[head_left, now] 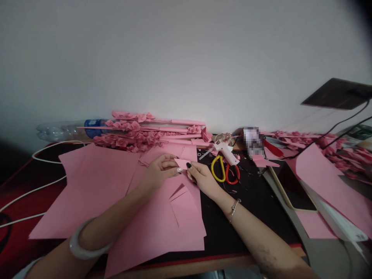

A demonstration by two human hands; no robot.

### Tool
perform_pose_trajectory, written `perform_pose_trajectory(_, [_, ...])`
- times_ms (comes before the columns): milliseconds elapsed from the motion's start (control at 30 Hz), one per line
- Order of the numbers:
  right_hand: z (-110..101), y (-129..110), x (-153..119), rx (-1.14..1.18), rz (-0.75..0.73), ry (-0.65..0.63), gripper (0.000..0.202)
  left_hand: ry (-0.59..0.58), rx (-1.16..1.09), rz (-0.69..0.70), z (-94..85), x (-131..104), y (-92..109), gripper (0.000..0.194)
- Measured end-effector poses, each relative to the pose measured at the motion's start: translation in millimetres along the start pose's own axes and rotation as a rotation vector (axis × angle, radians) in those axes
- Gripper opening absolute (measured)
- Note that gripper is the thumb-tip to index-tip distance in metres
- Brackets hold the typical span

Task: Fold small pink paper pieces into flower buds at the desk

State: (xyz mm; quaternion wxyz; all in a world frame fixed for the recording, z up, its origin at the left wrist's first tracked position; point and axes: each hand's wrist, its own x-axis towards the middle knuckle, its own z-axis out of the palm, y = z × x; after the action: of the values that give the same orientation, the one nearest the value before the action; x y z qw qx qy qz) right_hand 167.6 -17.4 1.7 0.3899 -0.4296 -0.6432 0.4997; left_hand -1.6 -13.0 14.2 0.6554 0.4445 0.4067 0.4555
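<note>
A small folded piece of pink paper (182, 163) is pinched between both hands above the desk. My left hand (163, 168) closes on its left side, thumb in front. On its right side, my right hand (200, 174) grips it between thumb and fingers; some of those fingertips are hidden. Below the hands lie large pink paper sheets (157, 232), with smaller cut pieces (183, 205) on top. Another stack of pink sheets (99, 186) spreads out to the left.
Pink paper flowers (139, 135) with rolled stems lie along the wall beside a plastic bottle (64, 131). A glue gun (225, 151) and scissors (218, 169) rest on the black mat (247, 217). A phone (293, 186) lies to the right, near more flowers (340, 149).
</note>
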Motion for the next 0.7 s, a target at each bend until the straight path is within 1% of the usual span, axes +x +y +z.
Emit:
perform_pose_trajectory(67, [-1,0,1,-0.004,0.004,-0.037,0.04,-0.056,0.035,0.038,-0.1,0,0,0.024])
perform_pose_trajectory(100, [-1,-1,1,-0.014,-0.003,-0.062,0.04,-0.101,0.07,0.034,0.3,0,1,0.02])
perform_pose_trajectory(133, [-2,-1,1,-0.026,-0.011,-0.083,0.04,-0.112,0.114,0.03,1.0,0,2,0.015])
perform_pose_trajectory(167, [-2,-2,1,-0.041,-0.019,-0.103,0.04,-0.109,0.155,0.038,1.8,-1,3,0.01])
perform_pose_trajectory(233, [-2,-4,1,-0.075,-0.031,-0.135,0.039,-0.093,0.206,0.063,3.2,-2,5,0.009])
perform_pose_trajectory(333, [-2,-5,0,-0.105,-0.031,-0.138,0.039,-0.072,0.181,0.077,4.5,-3,6,0.009])
perform_pose_trajectory(400, [-1,-4,-1,-0.113,-0.032,-0.083,0.037,-0.057,0.145,0.057,4.6,-3,6,0.008])
perform_pose_trajectory(467, [0,-2,-1,-0.13,-0.041,0.017,0.033,-0.044,0.135,0.03,4.3,-3,3,0.008])
perform_pose_trajectory(567, [1,-1,-1,-0.166,-0.095,0.18,0.019,-0.084,0.167,-0.011,3.5,-3,-1,0.011])
perform_pose_trajectory(600, [0,-1,-1,-0.181,-0.12,0.209,0.014,-0.115,0.184,-0.014,3.3,-2,-3,0.012])
perform_pose_trajectory(633, [0,-2,-1,-0.197,-0.147,0.217,0.013,-0.143,0.206,-0.007,3.1,-2,-4,0.012])
perform_pose_trajectory(700, [-1,-4,0,-0.233,-0.198,0.185,0.019,-0.186,0.256,0.012,2.8,-2,-6,0.013])
